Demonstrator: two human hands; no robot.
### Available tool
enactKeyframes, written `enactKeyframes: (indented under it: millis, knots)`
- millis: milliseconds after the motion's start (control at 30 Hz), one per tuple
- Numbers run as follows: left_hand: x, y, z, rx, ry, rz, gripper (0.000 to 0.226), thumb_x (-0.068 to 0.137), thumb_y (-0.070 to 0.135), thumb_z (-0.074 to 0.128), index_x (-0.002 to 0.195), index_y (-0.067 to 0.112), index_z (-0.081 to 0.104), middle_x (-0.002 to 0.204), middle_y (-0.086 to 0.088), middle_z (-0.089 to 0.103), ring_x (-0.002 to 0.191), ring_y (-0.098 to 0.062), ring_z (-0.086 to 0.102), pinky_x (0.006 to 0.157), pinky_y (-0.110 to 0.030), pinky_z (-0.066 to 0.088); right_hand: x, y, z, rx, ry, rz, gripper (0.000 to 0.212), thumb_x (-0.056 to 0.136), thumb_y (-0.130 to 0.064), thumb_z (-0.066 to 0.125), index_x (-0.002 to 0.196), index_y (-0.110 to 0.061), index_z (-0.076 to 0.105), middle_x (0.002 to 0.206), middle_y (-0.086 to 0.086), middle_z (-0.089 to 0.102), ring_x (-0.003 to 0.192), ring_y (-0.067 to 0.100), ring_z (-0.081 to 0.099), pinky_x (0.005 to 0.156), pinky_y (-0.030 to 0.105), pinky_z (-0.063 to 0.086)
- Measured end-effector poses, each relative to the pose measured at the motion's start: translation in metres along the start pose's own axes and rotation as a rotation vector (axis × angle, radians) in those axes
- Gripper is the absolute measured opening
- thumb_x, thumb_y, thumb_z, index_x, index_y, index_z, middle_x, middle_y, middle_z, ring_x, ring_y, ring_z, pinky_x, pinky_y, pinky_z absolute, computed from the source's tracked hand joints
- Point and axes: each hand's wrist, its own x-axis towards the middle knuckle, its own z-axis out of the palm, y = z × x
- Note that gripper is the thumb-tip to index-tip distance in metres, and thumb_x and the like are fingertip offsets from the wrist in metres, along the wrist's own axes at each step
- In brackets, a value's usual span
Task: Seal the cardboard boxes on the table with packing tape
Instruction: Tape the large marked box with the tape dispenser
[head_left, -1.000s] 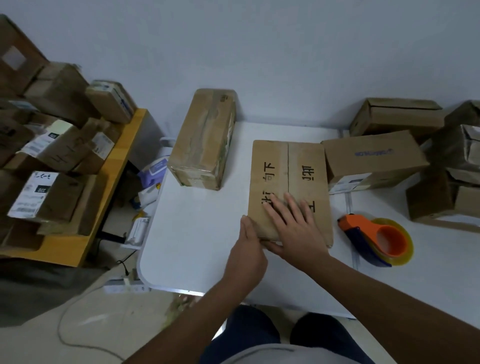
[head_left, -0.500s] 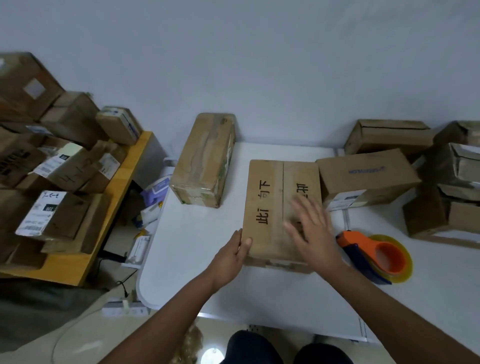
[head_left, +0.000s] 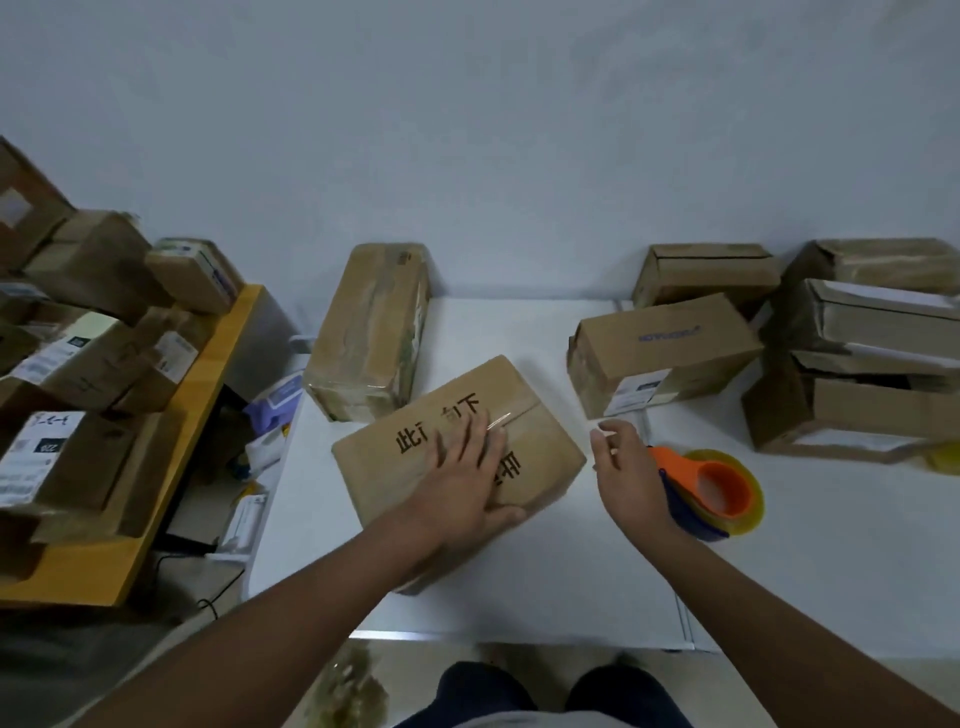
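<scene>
Left hand (head_left: 462, 483) lies flat, fingers spread, on the box (head_left: 457, 457); right hand (head_left: 621, 462) hovers loosely open beside the tape dispenser (head_left: 711, 493).

The box sits skewed near the front middle of the white table (head_left: 545, 571), a glossy strip of tape already along its top seam. To do this step well, the left palm should press firmly so the light cardboard does not slide, while the right takes the dispenser by its handle and draws tape straight, rubbing it down flat. The cardboard is matte brown, slightly dented, printed in black; the dispenser is smooth orange plastic around a translucent yellow roll. The table looks slick.
</scene>
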Motion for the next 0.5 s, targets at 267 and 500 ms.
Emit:
enactKeyframes:
  millis: [267, 500]
  knots:
    - [-0.003, -0.035, -0.038, 0.273, -0.164, 0.417, 0.098, 0.088, 0.056, 0.064, 0.159, 0.03, 0.002, 0.158, 0.008, -0.036, 0.148, -0.024, -0.026, 0.118, -0.05, -0.008, 0.035, -0.015, 0.019, -0.045, -0.067, -0.134, 0.047, 0.102, -0.033, 0.044, 0.142, -0.01, 0.04, 0.145, 0.013, 0.04, 0.135, 0.027, 0.037, 0.113, 0.042, 0.031]
    - [-0.044, -0.019, 0.008, 0.215, -0.188, 0.476, 0.098, 0.093, 0.041, 0.064, 0.157, 0.035, -0.009, 0.161, 0.01, -0.029, 0.146, -0.024, -0.032, 0.115, -0.048, -0.02, 0.005, 0.012, 0.011, -0.066, -0.069, -0.076, 0.033, 0.101, -0.031, 0.048, 0.128, -0.013, 0.056, 0.123, 0.004, 0.058, 0.115, 0.018, 0.056, 0.09, 0.026, 0.041]
